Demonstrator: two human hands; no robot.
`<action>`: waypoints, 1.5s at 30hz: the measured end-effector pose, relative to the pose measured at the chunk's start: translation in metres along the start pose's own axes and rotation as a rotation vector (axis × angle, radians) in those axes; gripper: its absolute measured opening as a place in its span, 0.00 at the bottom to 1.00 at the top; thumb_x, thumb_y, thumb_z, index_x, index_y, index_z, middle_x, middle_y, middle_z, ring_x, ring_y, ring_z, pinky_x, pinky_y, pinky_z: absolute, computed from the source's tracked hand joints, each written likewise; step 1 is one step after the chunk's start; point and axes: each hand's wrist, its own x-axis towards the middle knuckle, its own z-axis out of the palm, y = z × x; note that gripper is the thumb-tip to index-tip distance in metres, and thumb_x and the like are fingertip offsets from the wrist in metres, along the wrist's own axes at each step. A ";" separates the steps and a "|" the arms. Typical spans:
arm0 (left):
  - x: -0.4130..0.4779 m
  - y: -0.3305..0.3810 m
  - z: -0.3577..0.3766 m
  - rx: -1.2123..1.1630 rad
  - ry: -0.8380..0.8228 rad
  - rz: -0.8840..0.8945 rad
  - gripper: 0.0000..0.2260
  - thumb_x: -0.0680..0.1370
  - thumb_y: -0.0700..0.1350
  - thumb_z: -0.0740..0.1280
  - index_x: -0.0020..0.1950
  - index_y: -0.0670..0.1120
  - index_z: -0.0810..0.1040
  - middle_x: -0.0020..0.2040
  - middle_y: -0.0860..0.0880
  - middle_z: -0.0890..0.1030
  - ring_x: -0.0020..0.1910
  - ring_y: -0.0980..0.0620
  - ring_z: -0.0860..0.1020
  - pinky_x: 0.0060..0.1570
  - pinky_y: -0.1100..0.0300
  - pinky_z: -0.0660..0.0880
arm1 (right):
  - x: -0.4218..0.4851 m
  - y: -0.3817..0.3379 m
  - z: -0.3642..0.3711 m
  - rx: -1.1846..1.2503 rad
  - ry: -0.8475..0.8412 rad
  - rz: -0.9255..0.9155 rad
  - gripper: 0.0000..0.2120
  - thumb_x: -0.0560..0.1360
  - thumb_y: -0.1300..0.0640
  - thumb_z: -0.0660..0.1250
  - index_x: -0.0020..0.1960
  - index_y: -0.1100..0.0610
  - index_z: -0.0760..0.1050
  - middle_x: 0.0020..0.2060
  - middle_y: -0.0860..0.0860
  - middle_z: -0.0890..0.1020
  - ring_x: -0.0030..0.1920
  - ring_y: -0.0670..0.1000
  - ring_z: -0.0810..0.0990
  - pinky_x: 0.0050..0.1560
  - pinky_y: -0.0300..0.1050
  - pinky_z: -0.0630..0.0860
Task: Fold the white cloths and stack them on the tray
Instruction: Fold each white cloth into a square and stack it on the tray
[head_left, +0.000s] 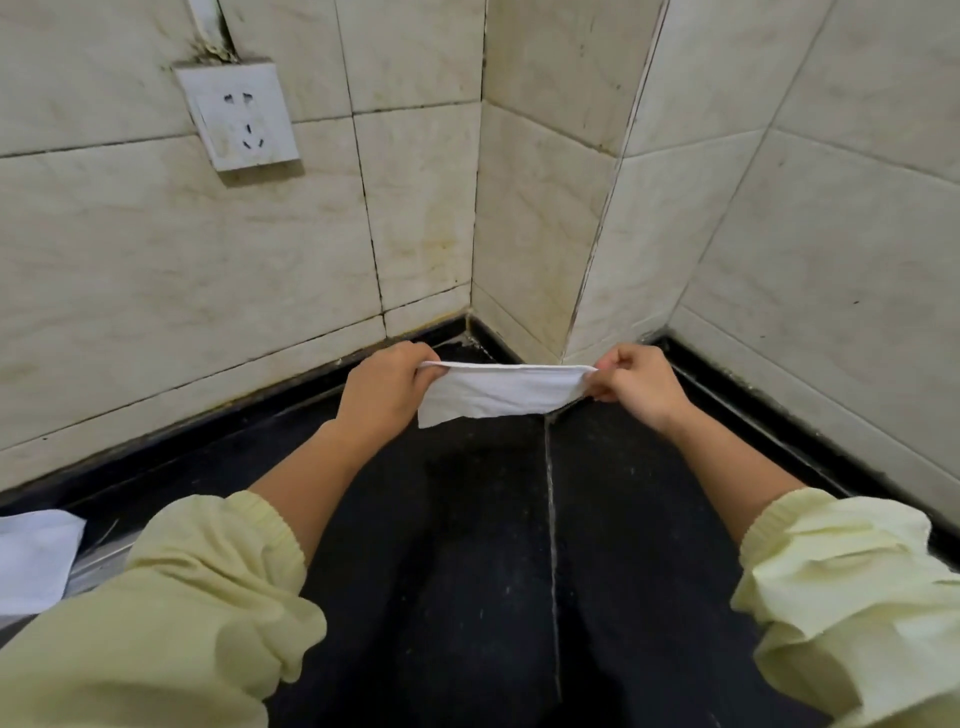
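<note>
Cream tiled walls (156, 249) meet in a corner behind a black counter (467, 561), with a white socket (238, 117) on the left wall. Above the counter's far end, both hands hold a white cloth (498, 392) stretched between them. The left hand (387, 389) pinches its left end and the right hand (631, 387) pinches its right end, fingers curled. The cloth's top edge is taut and its lower part hangs slack. Pale yellow sleeves (208, 597) are pushed up the forearms. A second cloth (31, 556) lies at the left edge beside a metal rim (96, 564), mostly out of view.
</note>
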 end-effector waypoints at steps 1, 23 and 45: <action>-0.007 0.001 0.001 -0.006 -0.023 0.027 0.09 0.80 0.51 0.64 0.50 0.49 0.80 0.44 0.52 0.80 0.43 0.52 0.76 0.39 0.58 0.69 | -0.004 0.004 -0.003 0.026 -0.040 0.027 0.07 0.70 0.66 0.71 0.37 0.60 0.75 0.35 0.58 0.82 0.38 0.56 0.82 0.40 0.45 0.80; -0.124 -0.012 0.072 -0.201 -0.653 -0.271 0.07 0.73 0.54 0.72 0.43 0.51 0.82 0.39 0.52 0.82 0.38 0.55 0.80 0.43 0.55 0.80 | -0.067 0.120 0.009 -0.018 -0.474 0.513 0.08 0.69 0.71 0.70 0.49 0.67 0.80 0.38 0.57 0.84 0.37 0.47 0.82 0.33 0.34 0.76; -0.093 -0.039 0.139 -0.296 -0.369 -0.688 0.09 0.81 0.49 0.62 0.51 0.46 0.79 0.45 0.49 0.80 0.41 0.56 0.76 0.38 0.64 0.70 | -0.001 0.141 0.070 -0.329 -0.223 0.289 0.04 0.78 0.55 0.66 0.45 0.54 0.78 0.41 0.49 0.81 0.45 0.48 0.78 0.46 0.42 0.72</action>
